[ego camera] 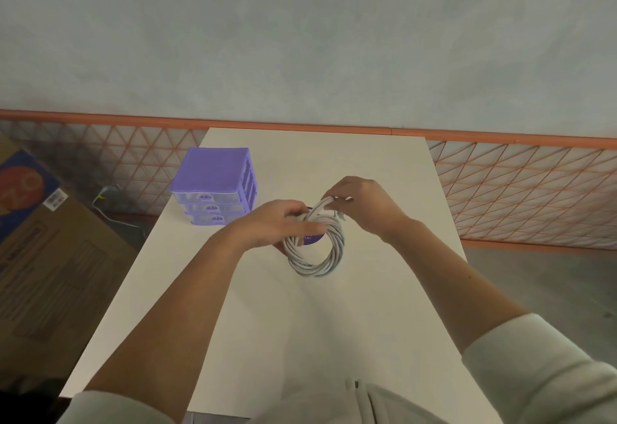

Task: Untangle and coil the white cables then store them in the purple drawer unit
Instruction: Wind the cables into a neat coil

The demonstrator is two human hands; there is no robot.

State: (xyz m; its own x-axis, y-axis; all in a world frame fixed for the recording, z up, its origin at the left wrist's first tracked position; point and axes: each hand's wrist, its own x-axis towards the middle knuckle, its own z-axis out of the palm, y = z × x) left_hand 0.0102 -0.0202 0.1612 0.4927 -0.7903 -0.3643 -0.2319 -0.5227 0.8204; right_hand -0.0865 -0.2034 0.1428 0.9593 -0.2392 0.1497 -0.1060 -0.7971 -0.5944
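White table, both hands gripping coiled cable

Pale desk with a purple drawer unit standing on it.

The desk is a long, cream-white rectangle that runs away from the viewer, its far short edge just beside an orange rail along the wall. On its far left part stands the purple drawer unit, near the left edge: a purple top and frame with three clear drawers stacked one over another, each with a purple handle, all pushed in. A small purple thing shows through a ring of white cable held above the middle of the desk; whether it lies on the surface cannot be told.
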